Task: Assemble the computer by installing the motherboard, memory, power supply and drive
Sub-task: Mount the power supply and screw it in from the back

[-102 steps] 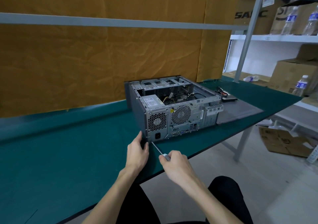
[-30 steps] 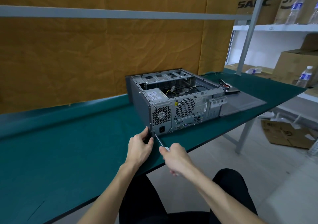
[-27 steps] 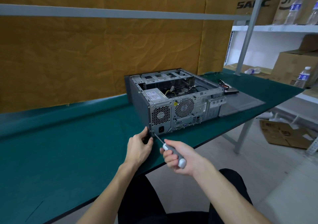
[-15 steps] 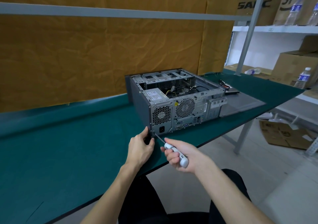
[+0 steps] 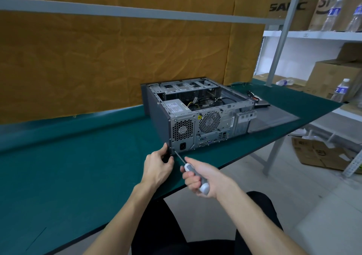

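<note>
An open grey computer case point(image 5: 156, 113) lies on its side on the green table point(image 5: 78, 166), its back panel facing me. The power supply point(image 5: 183, 130) sits in the left rear corner, with loose cables behind it. My right hand point(image 5: 203, 178) grips a grey-handled screwdriver point(image 5: 195, 174). Its tip rests at the lower left corner of the power supply's back plate. My left hand point(image 5: 158, 166) holds the case's lower left rear corner, fingertips touching beside the screwdriver tip.
The case's side panel point(image 5: 274, 117) lies flat to the right of the case, with a drive and cables point(image 5: 258, 102) behind it. Shelves with cardboard boxes and water bottles point(image 5: 340, 92) stand at the right. A box point(image 5: 321, 154) lies on the floor.
My right hand has turned on the screwdriver handle, so the handle's end now shows below my palm. The tip has stayed at the same corner. My left hand has kept its hold.
</note>
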